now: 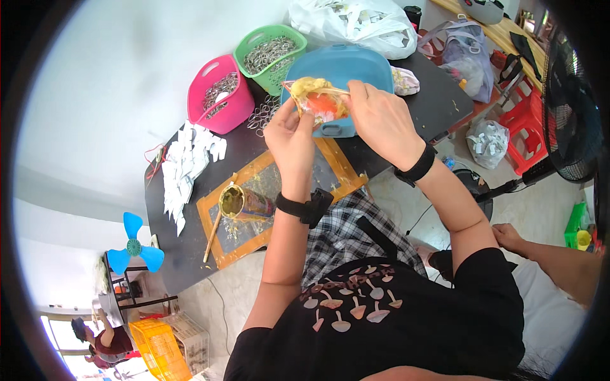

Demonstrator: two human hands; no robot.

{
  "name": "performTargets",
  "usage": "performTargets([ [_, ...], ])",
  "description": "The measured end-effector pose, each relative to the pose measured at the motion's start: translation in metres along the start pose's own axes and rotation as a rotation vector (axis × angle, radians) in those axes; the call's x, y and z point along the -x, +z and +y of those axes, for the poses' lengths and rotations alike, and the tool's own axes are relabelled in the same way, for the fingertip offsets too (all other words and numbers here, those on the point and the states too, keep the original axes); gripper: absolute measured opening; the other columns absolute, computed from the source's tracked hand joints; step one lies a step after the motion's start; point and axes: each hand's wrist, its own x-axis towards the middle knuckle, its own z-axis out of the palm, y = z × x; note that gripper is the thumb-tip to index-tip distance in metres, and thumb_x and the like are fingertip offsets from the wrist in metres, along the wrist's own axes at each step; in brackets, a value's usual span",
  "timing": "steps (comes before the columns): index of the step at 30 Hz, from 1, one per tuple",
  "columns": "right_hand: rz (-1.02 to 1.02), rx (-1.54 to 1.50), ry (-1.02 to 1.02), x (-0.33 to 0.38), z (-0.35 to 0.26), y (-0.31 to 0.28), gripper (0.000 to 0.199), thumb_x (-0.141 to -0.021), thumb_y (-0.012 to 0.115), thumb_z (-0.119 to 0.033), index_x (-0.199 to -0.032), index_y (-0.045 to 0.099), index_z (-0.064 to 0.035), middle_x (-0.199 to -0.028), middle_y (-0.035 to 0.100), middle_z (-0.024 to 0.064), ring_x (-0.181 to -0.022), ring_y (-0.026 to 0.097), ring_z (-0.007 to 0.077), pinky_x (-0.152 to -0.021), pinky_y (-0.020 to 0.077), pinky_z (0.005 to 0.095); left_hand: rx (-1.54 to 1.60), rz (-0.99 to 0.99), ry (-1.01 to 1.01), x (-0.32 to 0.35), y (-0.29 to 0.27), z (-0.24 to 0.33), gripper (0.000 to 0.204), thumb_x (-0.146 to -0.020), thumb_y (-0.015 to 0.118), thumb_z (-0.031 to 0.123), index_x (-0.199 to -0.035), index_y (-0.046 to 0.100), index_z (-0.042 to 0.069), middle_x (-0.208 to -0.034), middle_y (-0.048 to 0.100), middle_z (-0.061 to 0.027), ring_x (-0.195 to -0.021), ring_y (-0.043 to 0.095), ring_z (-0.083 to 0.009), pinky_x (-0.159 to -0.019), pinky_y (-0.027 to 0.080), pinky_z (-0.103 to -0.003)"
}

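Both my hands hold a small clear pouch with orange and yellow contents (319, 101) above a blue plastic lid or tray (356, 66). My left hand (289, 136) grips its lower left side. My right hand (381, 117) pinches its right edge, with a thin stick poking across the top. Below on the dark table (190, 247) lies a clear sheet with an orange tape border (337, 168), smeared with yellow glue. A glue cup (241, 203) with a wooden stick (211, 238) stands on it.
A pink basket (222, 111) and a green basket (279, 38) hold metal clips. White paper pieces (187, 162) lie at the left. A white bag (362, 22), a black fan (575, 108), red stools (527, 120) and another person's arm (553, 254) are around.
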Motion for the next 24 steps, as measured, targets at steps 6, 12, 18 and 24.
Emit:
performTargets([
  [6, -0.066, 0.128, -0.066, -0.009, 0.008, 0.016, 0.01, -0.078, 0.058, -0.01, -0.078, 0.05, -0.0035, -0.064, 0.061, 0.0129, -0.054, 0.064, 0.0267, -0.046, 0.0514, 0.0364, -0.139, -0.001, 0.125, -0.012, 0.008, -0.013, 0.039, -0.086, 0.057, -0.002, -0.123, 0.052, -0.013, -0.107, 0.066, -0.016, -0.087, 0.066, -0.0148, -0.068, 0.057, -0.027],
  [12, -0.032, 0.182, -0.132, -0.041, 0.033, 0.036, 0.008, -0.081, 0.055, -0.009, -0.078, 0.05, -0.0038, -0.063, 0.062, 0.0132, -0.057, 0.066, 0.0286, -0.049, 0.0522, 0.0369, -0.149, 0.036, 0.158, -0.015, 0.012, -0.024, 0.036, -0.084, 0.054, -0.005, -0.12, 0.057, -0.01, -0.089, 0.069, -0.0114, -0.071, 0.062, -0.0089, -0.062, 0.049, -0.023],
  [18, -0.063, 0.239, -0.019, -0.071, 0.079, 0.049, 0.017, -0.091, 0.052, -0.018, -0.089, 0.061, -0.004, -0.066, 0.063, 0.0167, -0.062, 0.064, 0.0333, -0.055, 0.0509, 0.043, -0.133, -0.032, 0.113, -0.001, 0.003, -0.016, 0.035, -0.085, 0.053, -0.005, -0.12, 0.057, -0.01, -0.095, 0.069, -0.0116, -0.076, 0.064, -0.0098, -0.064, 0.051, -0.024],
  [24, -0.182, -0.35, 0.055, -0.06, 0.086, 0.018, 0.036, -0.097, 0.05, -0.032, -0.078, 0.062, -0.0038, -0.06, 0.056, 0.0072, -0.056, 0.055, 0.0201, -0.054, 0.0412, 0.0324, 0.047, -0.001, 0.018, -0.007, -0.011, -0.015, 0.037, -0.086, 0.056, -0.003, -0.123, 0.055, -0.008, -0.1, 0.068, -0.0119, -0.08, 0.067, -0.0133, -0.068, 0.056, -0.025],
])
